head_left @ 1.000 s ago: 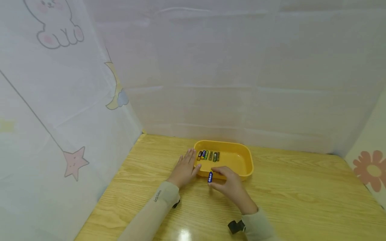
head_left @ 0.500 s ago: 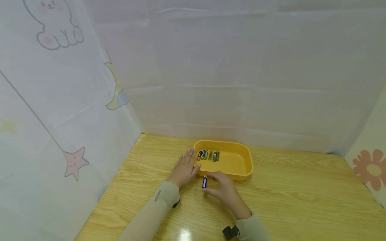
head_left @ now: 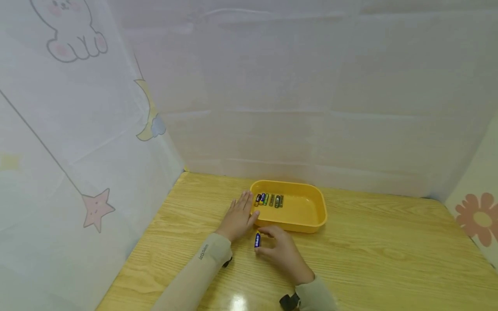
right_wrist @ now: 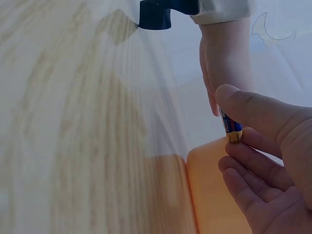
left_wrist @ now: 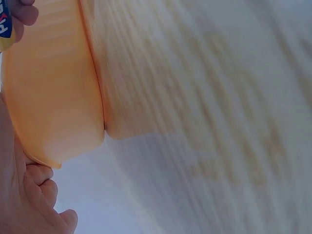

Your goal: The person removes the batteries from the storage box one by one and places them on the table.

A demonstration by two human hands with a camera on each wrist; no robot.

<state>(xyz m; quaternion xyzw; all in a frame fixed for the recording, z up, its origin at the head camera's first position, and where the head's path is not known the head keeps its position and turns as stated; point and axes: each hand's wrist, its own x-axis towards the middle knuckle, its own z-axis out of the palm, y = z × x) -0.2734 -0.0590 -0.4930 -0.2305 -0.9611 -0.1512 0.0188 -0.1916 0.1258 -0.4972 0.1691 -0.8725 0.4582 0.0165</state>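
My right hand [head_left: 281,250] pinches a blue battery with a yellow end [head_left: 257,239] between thumb and fingers, just in front of the yellow tray [head_left: 301,212]. The right wrist view has this battery [right_wrist: 233,131] partly covered by the thumb. My left hand [head_left: 236,219] rests at the tray's left end with straight fingers touching its rim. Inside the tray, toward its left side, several small batteries [head_left: 271,200] lie in a row, some with gaps between them. In the left wrist view the outer tray wall [left_wrist: 53,92] fills the left part, and part of the held battery [left_wrist: 5,24] shows in the corner.
The tray stands on a wood-grain table [head_left: 373,242] near its back edge. A pale cloth backdrop [head_left: 272,95] rises behind, and a printed cloth [head_left: 70,129] hangs along the left. A dark wrist device [head_left: 289,301] sits at my right cuff.
My right hand has moved left and toward me with the battery, from over the tray's front rim to in front of it. My left hand has stayed in place.
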